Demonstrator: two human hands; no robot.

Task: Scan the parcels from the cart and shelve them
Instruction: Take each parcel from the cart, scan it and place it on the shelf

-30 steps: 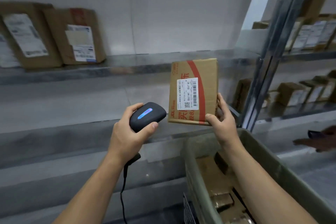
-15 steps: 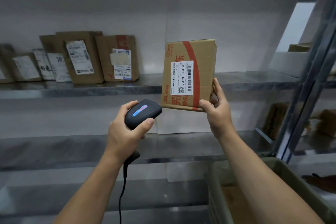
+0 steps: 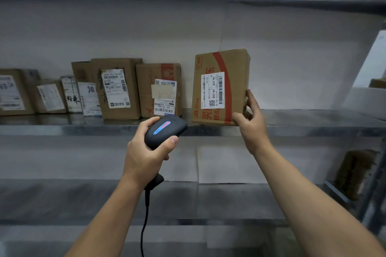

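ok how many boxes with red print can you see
2: the parcel the right hand holds at the shelf edge, and the box standing just left of it; parcels further left overlap, so more may be hidden.

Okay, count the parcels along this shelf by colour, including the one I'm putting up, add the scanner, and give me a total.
Red-printed brown cardboard boxes: 2
Plain brown cardboard boxes: 4, one partly hidden behind others
White flat parcels: 2
Black handheld scanner: 1
Total: 9
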